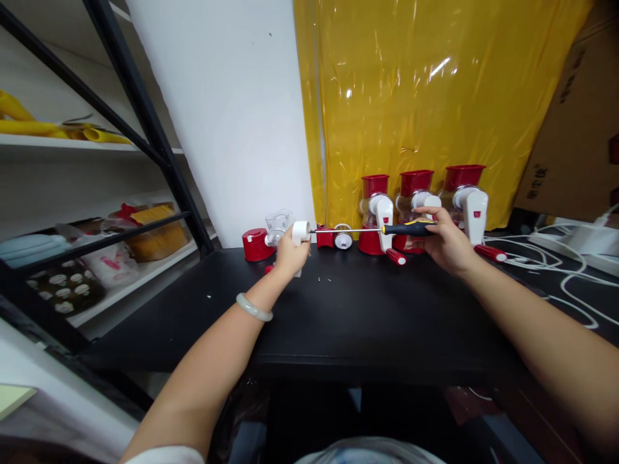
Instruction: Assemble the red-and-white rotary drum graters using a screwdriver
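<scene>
Overall light: moderately bright and diffuse, the source out of view
Yellow sheet (411,116): glossy, with a sharp white streak, a small hot spot and thin vertical glints
White panel (222,109): pale and evenly lit
Black tabletop (387,322): dark, low in detail
Shelf unit (167,161): dimmer, with shaded compartments
Space under the tabletop: murky, shapes hard to make out
Carton (556,129): dim towards the upper corner
Screwdriver (409,229): pale shine along the shaft
Hands: evenly lit, finger edges slightly soft
Frame edges: wide-angle stretch, uprights leaning, forearms elongated
</scene>
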`<state>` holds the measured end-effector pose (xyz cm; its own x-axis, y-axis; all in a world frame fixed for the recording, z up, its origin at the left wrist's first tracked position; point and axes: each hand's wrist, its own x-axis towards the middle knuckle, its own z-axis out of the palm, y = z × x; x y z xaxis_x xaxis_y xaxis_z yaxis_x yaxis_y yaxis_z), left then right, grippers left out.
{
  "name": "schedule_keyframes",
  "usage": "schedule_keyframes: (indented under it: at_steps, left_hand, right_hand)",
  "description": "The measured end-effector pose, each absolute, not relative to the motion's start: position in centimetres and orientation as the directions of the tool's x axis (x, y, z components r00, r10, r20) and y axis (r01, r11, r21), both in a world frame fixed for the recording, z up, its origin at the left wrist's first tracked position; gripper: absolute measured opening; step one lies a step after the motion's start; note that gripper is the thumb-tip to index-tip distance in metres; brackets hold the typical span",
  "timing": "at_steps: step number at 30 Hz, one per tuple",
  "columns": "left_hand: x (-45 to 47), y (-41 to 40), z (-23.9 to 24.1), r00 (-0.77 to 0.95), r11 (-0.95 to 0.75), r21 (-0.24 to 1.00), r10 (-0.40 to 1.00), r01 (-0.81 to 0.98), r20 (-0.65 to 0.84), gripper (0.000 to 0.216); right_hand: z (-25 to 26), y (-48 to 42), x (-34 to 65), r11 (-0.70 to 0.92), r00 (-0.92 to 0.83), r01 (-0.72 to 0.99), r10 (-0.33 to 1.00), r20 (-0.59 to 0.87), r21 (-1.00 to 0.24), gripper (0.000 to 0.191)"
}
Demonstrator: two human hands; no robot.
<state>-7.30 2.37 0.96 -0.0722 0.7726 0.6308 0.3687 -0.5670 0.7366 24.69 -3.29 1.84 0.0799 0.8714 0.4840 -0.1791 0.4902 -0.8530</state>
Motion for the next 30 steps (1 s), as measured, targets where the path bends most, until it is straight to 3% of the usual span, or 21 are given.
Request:
schedule_keyframes:
  at_steps: [13,17,20,30]
  left_hand:
    - [-7.2,2.1,1.0,-0.044,-0.592,0.701,0.751,0.398,0.659,0.014]
    - [-7.3,2.3,0.8,-0.033,-0.582,0.705,0.761,0.405,0.647,0.016]
    - [-7.3,2.3,0.8,-0.028,-0.579,0.712,0.768,0.398,0.640,0.018]
    - [-7.2,2.0,0.9,-0.034,-0.582,0.701,0.759,0.413,0.650,0.016]
  right_hand:
    - [1.0,-2.0,24.9,0.543,0.165,-0.018,0.830,0.533,-0.840,0.028]
    - [1.4,-2.5,24.9,0.490,0.157,-0.156,0.870,0.468,-0.858,0.022]
    - [1.7,-2.9,24.8,0.481,0.127,-0.235,0.877,0.464,-0.845,0.029]
    - [1.0,-2.0,25.2,0.553,0.168,-0.090,0.828,0.535,-0.828,0.030]
